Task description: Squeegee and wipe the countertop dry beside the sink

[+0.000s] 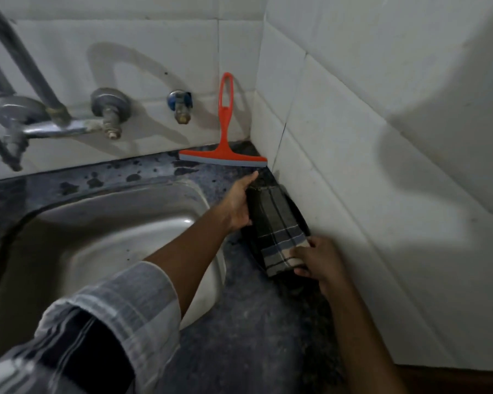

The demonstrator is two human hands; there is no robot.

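A folded checked cloth (276,226), dark with blue and pale stripes, lies on the dark speckled countertop (239,322) against the right wall. My left hand (239,203) grips its far end, thumb on the side. My right hand (316,260) pinches its near end. An orange squeegee (225,132) stands in the corner, blade down on the counter, handle leaning on the back tiles, apart from both hands. Dark wet patches mark the counter behind the sink.
The steel sink (103,231) fills the left, its rim right beside my left arm. Wall taps (108,115) and a small valve (181,106) stick out of the back tiles. White tiled walls close in the back and right (382,166).
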